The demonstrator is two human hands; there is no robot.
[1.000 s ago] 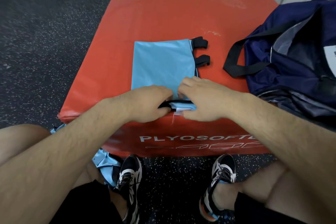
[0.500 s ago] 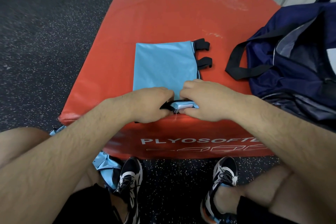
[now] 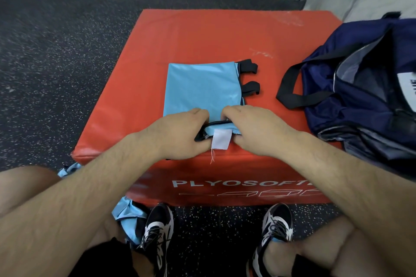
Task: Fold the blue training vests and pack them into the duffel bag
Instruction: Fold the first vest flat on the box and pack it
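A folded blue vest point(image 3: 202, 87) lies flat on the red plyo box point(image 3: 202, 36), about midway between the box's left and right edges and reaching to its near edge. Two black strap loops point(image 3: 248, 66) stick out from the vest's right side toward the far right corner.

Both hands are at the vest's near end. The left hand point(image 3: 180, 135) has its fingers curled and pinches the black-trimmed hem. The right hand point(image 3: 254, 128), just beside it, has its fingers curled over the same hem and grips the cloth. Between the two hands a white label point(image 3: 221, 139) hangs over the box's near edge, a loose thread trailing from it.

The navy duffel bag point(image 3: 360, 101) sits at the box's right edge, its mouth gaping and its black handle point(image 3: 290, 94) lying on the red surface, well apart from the vest.

On the floor below the near left corner, more blue vests point(image 3: 129, 213) lie bunched beside the person's left shoe point(image 3: 157, 229).
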